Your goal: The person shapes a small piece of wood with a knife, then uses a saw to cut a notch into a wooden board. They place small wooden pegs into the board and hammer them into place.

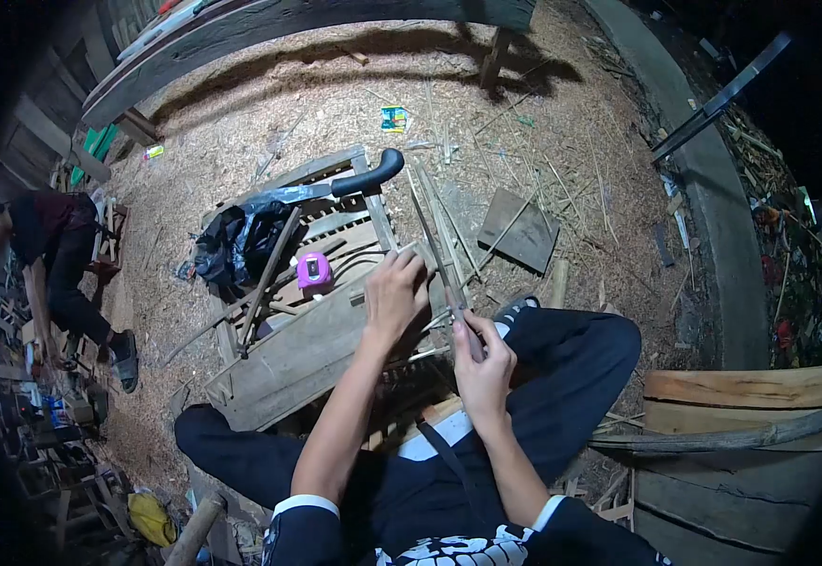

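Observation:
My right hand (483, 368) is closed around the brown handle of a long, narrow-bladed knife (446, 281), whose dark blade slants up and away to the left. Just left of the blade, my left hand (395, 291) rests at the end of a grey wooden board (288, 371), fingers curled; what they grip is hidden. A pink tape measure (314, 271) lies beyond the board on a slatted wooden frame (382, 219). Behind it are a black plastic bag (238, 247) and a saw (366, 177) with a black curved handle.
A square dark board (518, 230) lies on shavings at the right. A long wooden bench (307, 36) spans the back. Another person (57, 264) bends over at the left. Wooden planks (741, 472) stand at the lower right, near a concrete edge (743, 274).

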`<action>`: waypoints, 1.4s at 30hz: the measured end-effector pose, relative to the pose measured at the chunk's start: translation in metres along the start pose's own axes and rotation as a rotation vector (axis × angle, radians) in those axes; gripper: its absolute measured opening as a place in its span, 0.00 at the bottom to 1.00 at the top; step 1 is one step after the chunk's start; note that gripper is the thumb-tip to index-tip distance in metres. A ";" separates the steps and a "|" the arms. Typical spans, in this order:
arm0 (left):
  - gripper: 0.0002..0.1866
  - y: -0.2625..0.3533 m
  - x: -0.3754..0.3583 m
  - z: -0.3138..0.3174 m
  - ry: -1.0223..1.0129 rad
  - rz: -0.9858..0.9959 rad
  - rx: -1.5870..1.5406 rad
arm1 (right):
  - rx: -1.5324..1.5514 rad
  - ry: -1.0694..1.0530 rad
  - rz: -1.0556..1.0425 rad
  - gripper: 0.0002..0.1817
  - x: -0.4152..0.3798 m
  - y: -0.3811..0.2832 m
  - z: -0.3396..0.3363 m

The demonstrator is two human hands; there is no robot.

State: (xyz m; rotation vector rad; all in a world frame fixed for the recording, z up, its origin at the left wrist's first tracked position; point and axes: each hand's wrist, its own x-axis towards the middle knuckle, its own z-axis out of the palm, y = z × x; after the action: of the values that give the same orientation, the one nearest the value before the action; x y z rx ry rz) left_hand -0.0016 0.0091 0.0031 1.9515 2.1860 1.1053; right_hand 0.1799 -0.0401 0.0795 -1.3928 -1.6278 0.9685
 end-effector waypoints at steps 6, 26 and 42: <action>0.09 -0.001 -0.003 0.001 0.031 0.016 -0.016 | -0.024 -0.017 0.034 0.13 0.001 -0.005 -0.001; 0.10 0.003 -0.005 0.001 0.043 0.072 -0.033 | 0.045 0.037 0.090 0.13 -0.006 -0.005 -0.006; 0.08 -0.074 -0.099 -0.180 0.246 -0.243 0.136 | 0.029 -0.121 -0.492 0.14 -0.035 -0.030 0.099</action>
State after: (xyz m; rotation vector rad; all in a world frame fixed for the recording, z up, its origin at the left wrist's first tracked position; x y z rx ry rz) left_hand -0.1241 -0.1628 0.0584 1.6081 2.6021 1.2432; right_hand 0.0810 -0.0846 0.0632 -0.8596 -1.9151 0.7872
